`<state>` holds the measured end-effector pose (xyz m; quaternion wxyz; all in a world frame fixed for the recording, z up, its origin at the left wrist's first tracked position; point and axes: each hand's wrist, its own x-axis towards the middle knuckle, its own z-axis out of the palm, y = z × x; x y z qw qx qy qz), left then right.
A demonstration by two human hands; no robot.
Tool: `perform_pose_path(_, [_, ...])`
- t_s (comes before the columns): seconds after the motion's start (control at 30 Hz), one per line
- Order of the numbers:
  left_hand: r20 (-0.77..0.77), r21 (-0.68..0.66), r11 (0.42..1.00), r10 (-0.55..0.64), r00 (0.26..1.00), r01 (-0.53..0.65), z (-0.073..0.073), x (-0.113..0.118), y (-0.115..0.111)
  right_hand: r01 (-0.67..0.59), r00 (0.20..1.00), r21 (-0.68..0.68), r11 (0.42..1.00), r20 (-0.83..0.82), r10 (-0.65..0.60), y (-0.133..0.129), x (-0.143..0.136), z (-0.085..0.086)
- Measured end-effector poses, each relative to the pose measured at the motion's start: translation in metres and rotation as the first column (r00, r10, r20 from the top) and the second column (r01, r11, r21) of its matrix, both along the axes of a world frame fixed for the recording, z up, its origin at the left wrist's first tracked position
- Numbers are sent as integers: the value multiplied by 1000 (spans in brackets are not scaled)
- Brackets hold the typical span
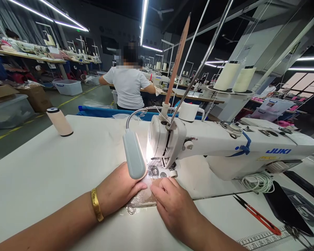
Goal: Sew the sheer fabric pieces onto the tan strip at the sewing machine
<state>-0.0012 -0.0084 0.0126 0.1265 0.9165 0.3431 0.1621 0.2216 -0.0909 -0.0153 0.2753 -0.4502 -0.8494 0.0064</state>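
A white sewing machine (209,136) reaches in from the right, its needle area lit by a grey lamp (134,155). Below the needle lies a small piece of sheer beige fabric (142,196) with a shiny texture. My left hand (120,190), with a gold bracelet at the wrist, rests at the fabric's left side; its thumb points toward the needle and its other fingers are hidden behind the lamp. My right hand (172,200) has its fingers curled together, pinching the fabric's right edge just in front of the presser foot.
A peach thread cone (59,122) stands at the table's left rear. Red-handled snips (258,214), a ruler (267,240), a black phone-like object (288,209) and coiled cord (259,182) lie right. A person in white (128,85) sits beyond the table.
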Motion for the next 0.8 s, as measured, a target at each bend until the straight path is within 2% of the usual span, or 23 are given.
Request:
perform_pose_path(0.13, [9,7,1000,-9,1000,9,1,-1,-1,2,1000,3,1000,-2,-2,0,0,-2])
perform_pose_path(0.43, [-9,125,992,-26,1000,27,-4,-1,-1,-8,1000,9,1000,-22,8,0,-1,-5])
perform_pose_path(0.8, [24,132,990,-58,998,54,-2,-1,0,5,1000,-24,1000,-10,-5,-1,-1,-3])
